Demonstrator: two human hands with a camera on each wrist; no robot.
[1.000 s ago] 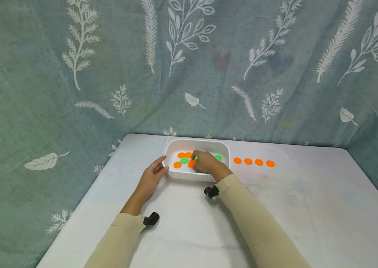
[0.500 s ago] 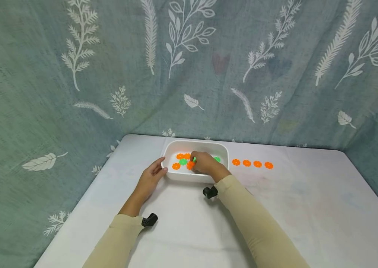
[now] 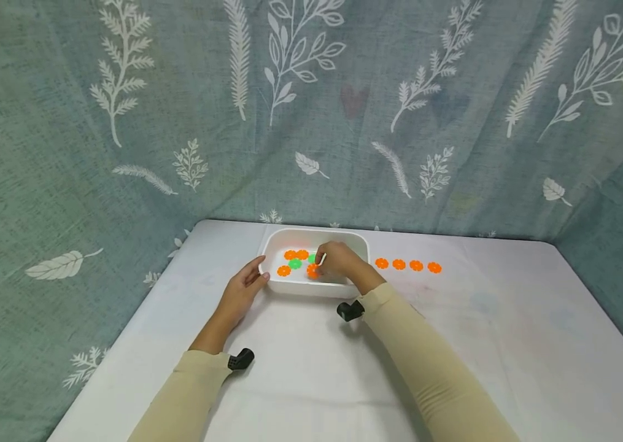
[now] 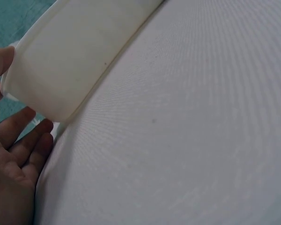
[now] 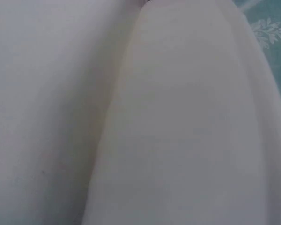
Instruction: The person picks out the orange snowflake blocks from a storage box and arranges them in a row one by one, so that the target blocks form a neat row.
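"Teal cloth printed with white leaves hangs behind a white-covered table. Where does the white tub sit?"

"Near the table's far edge, with flower-shaped discs lying inside."

"And the hands?"

"The left hand pinches the rim at the tub's left end between thumb and finger, its other fingers loosely bent by the end wall. The right hand reaches into the tub, fingers curled down just beside an orange disc. I can't tell whether they pinch anything; the right wrist view is mostly the tub's outer wall."

"Other discs in there?"

"Toward the left end, three orange discs around a green disc. A second green disc is partly hidden by the right hand."

"Outside?"

"Four more orange discs lie in a row on the table, right of the tub."
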